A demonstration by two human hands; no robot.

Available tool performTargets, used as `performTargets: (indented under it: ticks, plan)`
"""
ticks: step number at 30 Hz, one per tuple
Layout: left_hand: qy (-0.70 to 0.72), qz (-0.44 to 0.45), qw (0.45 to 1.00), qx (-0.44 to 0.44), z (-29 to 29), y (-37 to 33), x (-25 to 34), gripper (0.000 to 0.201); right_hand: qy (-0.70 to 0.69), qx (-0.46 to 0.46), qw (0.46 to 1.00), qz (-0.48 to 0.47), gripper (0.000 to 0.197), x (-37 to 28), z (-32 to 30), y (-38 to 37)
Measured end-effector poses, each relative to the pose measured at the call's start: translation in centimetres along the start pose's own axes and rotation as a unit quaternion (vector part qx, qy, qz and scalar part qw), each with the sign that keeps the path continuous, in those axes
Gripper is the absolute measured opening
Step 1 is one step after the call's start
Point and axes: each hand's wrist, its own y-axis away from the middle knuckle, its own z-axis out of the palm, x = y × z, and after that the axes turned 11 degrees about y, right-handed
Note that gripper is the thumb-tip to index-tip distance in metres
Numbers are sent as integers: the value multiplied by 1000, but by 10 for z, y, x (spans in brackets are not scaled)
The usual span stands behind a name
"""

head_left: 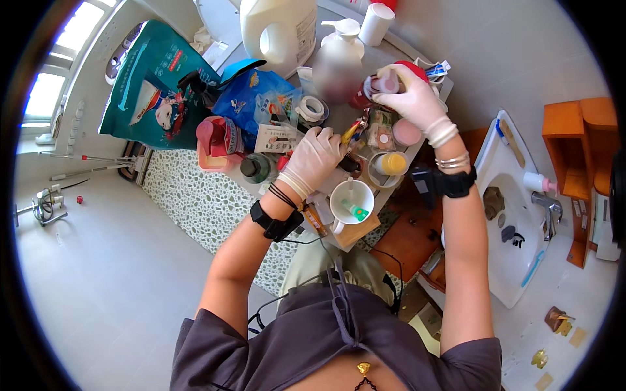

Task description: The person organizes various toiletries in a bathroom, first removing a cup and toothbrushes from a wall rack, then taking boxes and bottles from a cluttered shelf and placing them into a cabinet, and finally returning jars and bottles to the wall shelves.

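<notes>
Both my hands wear thin white gloves and reach over a crowded small table. My right hand point(414, 98) is closed round a pinkish, clear-looking container point(383, 83) at the table's far right. Beside that container is a dark red one point(360, 98). My left hand point(314, 159) is lower, among the items in the middle, with fingers curled. A slender yellow, multicoloured item point(354, 130) lies against its fingertips; its kind is unclear. Nearer me stands a white mug point(340, 194) holding a green-and-white tube point(356, 210). A yellow-lidded jar point(392, 163) sits right of it.
At the back stand a large cream jug point(277, 32), a white pump bottle point(345, 31) and a white cylinder point(376, 25). Left are a big teal bag point(156, 91), a blue pack point(251, 98) and a pink container point(218, 138). A sink point(505, 215) is at right.
</notes>
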Motion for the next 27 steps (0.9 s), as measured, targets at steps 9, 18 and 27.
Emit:
performTargets:
  ticks: [9, 18, 27]
  plan:
    - [110, 0, 993, 31, -19, 9, -8, 47, -389, -44, 913, 110, 21, -20, -97, 20]
    - [290, -48, 939, 180, -105, 16, 41, 62, -375, -49, 925, 42, 32, -57, -144, 54]
    - [868, -107, 468, 126, -136, 19, 106, 49, -327, -36, 944, -4, 40, -81, -163, 87]
